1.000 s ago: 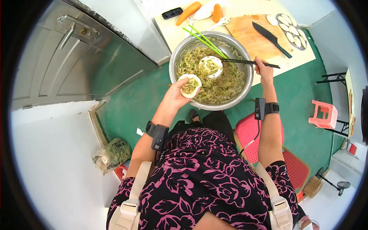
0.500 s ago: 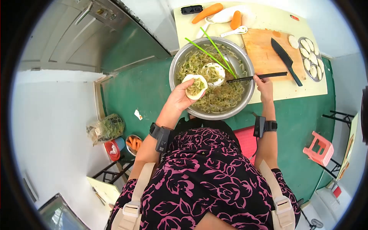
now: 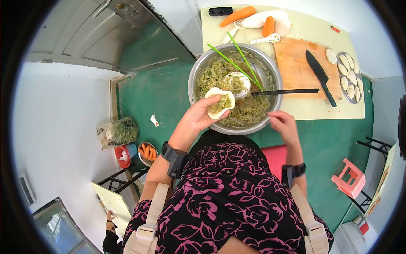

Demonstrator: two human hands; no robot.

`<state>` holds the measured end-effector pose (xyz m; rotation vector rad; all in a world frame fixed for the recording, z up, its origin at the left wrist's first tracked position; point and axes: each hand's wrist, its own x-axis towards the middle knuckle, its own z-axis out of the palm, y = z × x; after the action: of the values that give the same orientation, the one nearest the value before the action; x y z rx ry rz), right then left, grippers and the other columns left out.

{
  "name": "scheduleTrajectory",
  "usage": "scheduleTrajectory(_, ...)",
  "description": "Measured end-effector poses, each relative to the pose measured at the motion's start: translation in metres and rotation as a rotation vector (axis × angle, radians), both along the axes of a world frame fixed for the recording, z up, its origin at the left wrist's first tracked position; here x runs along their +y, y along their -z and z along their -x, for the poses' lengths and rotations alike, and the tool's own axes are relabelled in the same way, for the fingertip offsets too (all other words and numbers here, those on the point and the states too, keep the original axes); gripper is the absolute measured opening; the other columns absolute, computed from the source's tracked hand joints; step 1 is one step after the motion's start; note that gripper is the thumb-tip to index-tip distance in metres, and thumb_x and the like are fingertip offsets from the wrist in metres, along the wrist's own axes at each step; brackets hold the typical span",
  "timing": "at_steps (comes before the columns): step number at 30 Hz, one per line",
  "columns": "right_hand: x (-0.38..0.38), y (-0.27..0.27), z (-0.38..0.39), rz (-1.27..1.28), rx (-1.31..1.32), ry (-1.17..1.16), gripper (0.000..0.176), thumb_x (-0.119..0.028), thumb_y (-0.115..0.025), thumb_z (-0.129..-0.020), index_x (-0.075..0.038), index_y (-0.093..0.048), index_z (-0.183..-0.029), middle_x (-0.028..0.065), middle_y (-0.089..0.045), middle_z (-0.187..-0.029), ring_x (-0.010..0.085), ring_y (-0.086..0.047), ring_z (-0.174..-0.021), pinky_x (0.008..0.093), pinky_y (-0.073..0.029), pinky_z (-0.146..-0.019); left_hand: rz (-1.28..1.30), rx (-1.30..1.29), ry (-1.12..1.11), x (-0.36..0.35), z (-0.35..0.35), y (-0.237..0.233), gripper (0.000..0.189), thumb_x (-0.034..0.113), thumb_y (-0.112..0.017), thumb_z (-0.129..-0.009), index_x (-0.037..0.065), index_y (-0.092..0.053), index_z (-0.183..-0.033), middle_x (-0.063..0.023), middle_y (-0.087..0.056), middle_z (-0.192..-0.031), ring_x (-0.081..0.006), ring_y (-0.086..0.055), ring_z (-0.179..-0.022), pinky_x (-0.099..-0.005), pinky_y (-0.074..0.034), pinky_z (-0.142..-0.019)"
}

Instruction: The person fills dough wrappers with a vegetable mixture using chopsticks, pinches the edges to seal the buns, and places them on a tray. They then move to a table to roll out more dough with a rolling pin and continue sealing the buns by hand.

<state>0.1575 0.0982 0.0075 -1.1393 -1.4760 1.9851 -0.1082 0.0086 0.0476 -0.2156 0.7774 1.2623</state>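
Note:
My left hand (image 3: 202, 113) holds a round dumpling wrapper (image 3: 215, 111) over the near left part of a large metal bowl (image 3: 277, 99). Shredded green filling lies on the wrapper, with my thumb on top. Much more shredded filling (image 3: 245, 114) fills the bowl, where a small white bowl (image 3: 242, 84) sits partly covered. Two bright green chopsticks (image 3: 232, 61) lean across the far side. A pair of black chopsticks (image 3: 292, 91) rests over the right rim, untouched. Just outside that rim, my right hand (image 3: 285, 127) is empty, its fingers loosely bent and apart.
On the table (image 3: 321, 111) a black knife (image 3: 317, 70) lies on a wooden board (image 3: 292, 63). Right of it is a plate of dumplings (image 3: 351, 76). Carrots (image 3: 237, 16) and a white spoon (image 3: 266, 39) lie behind. A pink stool (image 3: 350, 178) stands right; another person's hand (image 3: 111, 216) shows lower left.
My right hand has let go of the black chopsticks and moved down towards me; they now lie on the bowl's rim. My left hand still holds the filled wrapper, its edge now more curved.

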Motion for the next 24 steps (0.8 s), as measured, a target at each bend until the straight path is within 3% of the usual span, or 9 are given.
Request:
scheduleTrajectory(3,0.000,-0.012,0.059,-0.222,0.098,-0.158,0.031,-0.007,-0.064,-0.073,-0.003,-0.057,-0.103,0.0017,-0.055,-0.085,0.0068,-0.050,-0.072,0.0205,-0.041,-0.060,-0.046,-0.027,0.051,-0.001,-0.003,-0.010,0.031,0.007,-0.053,-0.080,0.005,-0.045,-0.111,-0.0114,-0.053,-0.106,-0.0232,-0.055,-0.096,-0.0353,-0.051,-0.070)
scheduleTrajectory(6,-0.002,-0.021,0.083,-0.223,0.201,-0.256,0.035,-0.007,-0.067,-0.069,-0.003,-0.057,-0.103,0.0025,-0.053,-0.091,0.0073,-0.050,-0.074,0.0195,-0.041,-0.058,-0.084,-0.035,0.074,0.001,-0.004,-0.019,0.031,0.006,-0.052,-0.081,0.005,-0.046,-0.111,-0.0117,-0.054,-0.106,-0.0231,-0.055,-0.095,-0.0340,-0.052,-0.068)
scheduleTrajectory(15,-0.009,-0.021,0.100,-0.376,0.265,-0.144,0.031,-0.007,-0.069,-0.067,-0.004,-0.060,-0.097,0.0013,-0.052,-0.089,0.0066,-0.049,-0.071,0.0180,-0.036,-0.052,-0.076,-0.066,0.014,-0.004,-0.003,-0.018,0.032,0.006,-0.051,-0.081,0.004,-0.045,-0.112,-0.0121,-0.053,-0.106,-0.0244,-0.056,-0.094,-0.0344,-0.053,-0.069)
scheduleTrajectory(24,-0.010,-0.021,0.100,-0.494,0.221,-0.114,0.024,-0.008,-0.067,-0.069,-0.003,-0.062,-0.092,0.0027,-0.055,-0.087,0.0076,-0.050,-0.065,0.0188,-0.037,-0.052,-0.058,-0.077,-0.009,-0.003,-0.002,-0.013,0.033,0.006,-0.051,-0.081,0.003,-0.044,-0.113,-0.0133,-0.052,-0.107,-0.0261,-0.055,-0.094,-0.0364,-0.053,-0.071)
